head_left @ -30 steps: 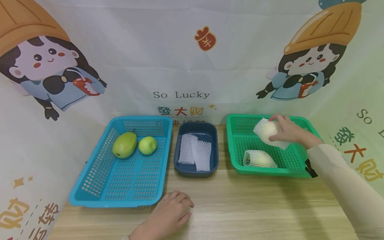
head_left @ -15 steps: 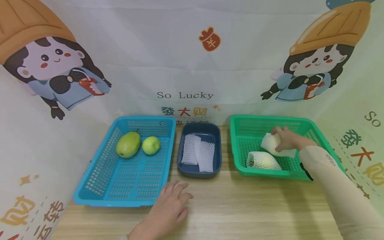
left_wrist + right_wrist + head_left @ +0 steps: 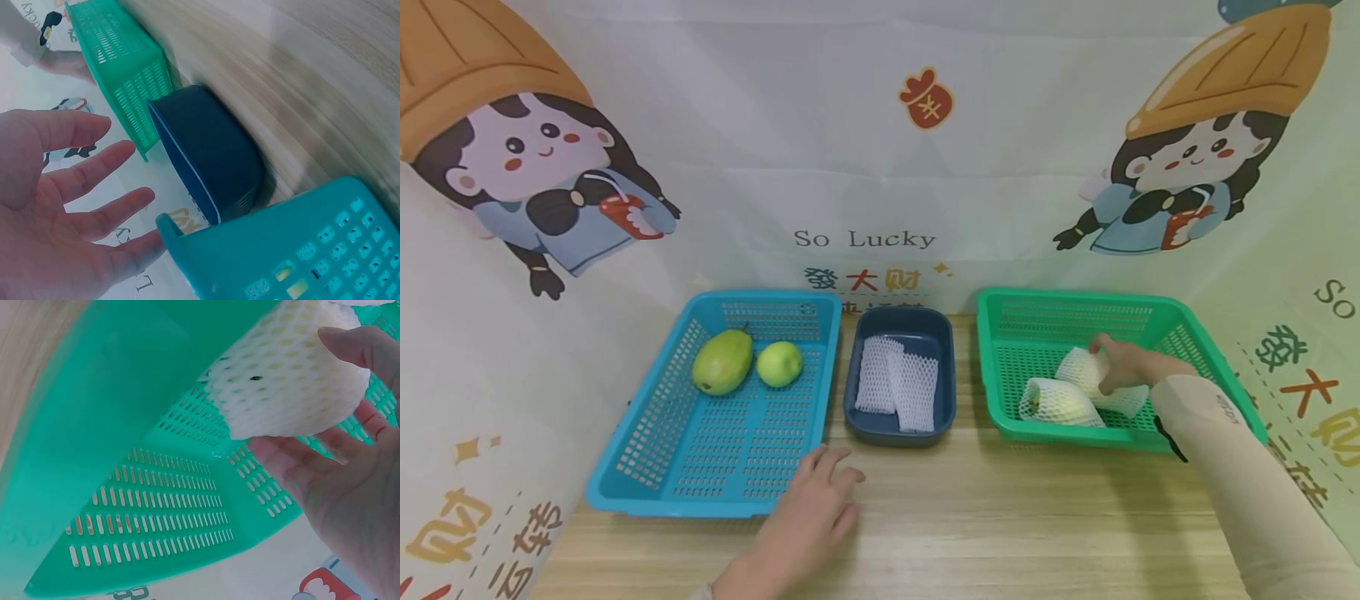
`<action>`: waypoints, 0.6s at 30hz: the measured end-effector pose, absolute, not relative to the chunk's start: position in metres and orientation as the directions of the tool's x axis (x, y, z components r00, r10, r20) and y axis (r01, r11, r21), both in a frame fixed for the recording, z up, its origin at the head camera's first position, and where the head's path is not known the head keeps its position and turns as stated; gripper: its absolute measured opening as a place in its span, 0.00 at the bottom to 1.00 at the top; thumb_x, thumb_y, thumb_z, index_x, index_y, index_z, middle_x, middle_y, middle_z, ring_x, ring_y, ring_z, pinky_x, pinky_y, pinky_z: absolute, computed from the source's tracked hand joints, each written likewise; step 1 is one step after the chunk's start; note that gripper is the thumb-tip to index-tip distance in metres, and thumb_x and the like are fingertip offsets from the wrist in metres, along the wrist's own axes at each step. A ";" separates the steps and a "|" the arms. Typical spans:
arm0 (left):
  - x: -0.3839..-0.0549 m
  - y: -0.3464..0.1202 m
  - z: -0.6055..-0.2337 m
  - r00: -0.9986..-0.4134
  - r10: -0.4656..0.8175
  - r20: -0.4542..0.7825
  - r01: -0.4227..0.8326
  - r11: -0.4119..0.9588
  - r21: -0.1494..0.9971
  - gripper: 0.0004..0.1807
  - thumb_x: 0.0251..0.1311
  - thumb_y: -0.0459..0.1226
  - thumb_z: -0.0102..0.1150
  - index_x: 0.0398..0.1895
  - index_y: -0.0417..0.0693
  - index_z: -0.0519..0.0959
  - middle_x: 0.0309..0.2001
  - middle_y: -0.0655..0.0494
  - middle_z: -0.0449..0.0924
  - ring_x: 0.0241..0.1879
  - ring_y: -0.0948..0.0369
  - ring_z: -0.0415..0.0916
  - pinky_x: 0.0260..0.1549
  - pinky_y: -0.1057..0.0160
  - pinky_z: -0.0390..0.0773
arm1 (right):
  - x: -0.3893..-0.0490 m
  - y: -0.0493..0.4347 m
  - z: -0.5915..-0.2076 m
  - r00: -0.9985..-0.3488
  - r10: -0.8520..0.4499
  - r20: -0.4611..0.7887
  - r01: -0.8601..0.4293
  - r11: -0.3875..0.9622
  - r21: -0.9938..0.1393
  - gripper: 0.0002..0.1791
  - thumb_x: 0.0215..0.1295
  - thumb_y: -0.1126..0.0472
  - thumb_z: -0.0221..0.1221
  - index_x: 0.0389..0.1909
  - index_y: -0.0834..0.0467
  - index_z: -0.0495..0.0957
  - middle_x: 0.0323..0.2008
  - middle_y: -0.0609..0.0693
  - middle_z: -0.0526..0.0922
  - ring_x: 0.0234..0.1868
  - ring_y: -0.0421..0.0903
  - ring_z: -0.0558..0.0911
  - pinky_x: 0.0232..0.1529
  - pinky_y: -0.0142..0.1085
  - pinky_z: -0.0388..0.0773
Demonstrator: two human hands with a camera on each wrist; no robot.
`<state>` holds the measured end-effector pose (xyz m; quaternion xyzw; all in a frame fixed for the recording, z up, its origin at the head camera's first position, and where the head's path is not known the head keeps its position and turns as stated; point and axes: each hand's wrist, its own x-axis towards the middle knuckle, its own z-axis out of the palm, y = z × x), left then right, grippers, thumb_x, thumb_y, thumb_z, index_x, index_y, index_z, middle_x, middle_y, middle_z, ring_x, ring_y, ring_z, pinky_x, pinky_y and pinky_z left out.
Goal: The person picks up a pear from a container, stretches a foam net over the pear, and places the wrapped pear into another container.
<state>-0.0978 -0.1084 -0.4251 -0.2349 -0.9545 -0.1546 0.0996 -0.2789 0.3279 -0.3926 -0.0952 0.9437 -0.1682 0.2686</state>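
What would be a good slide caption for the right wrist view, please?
A right hand grips a foam-netted item inside a green basket.

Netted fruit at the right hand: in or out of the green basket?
In. Head view shows the netted fruit, gripped by the right hand, within the walls of the green basket, beside a second netted piece.

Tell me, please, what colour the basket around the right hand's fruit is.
The basket is green, seen best in the head view.
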 end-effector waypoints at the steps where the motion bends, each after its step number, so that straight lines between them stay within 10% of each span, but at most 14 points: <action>1: -0.098 -0.109 -0.424 -0.876 0.410 0.253 0.470 0.843 0.261 0.10 0.51 0.34 0.60 0.38 0.46 0.80 0.52 0.43 0.75 0.56 0.41 0.67 0.57 0.43 0.68 | -0.279 0.329 -0.392 -0.835 -0.267 -0.482 -0.083 0.926 -0.369 0.35 0.53 0.66 0.59 0.59 0.67 0.51 0.55 0.76 0.63 0.47 0.61 0.68 0.42 0.52 0.71; 18: -0.106 -0.118 -0.408 -0.897 0.419 0.139 0.440 0.820 0.365 0.12 0.55 0.35 0.58 0.44 0.43 0.78 0.50 0.44 0.76 0.52 0.47 0.71 0.52 0.48 0.74 | -0.272 0.323 -0.387 -0.838 -0.279 -0.469 -0.103 0.925 -0.367 0.41 0.53 0.63 0.58 0.65 0.70 0.49 0.62 0.79 0.53 0.61 0.75 0.57 0.52 0.64 0.65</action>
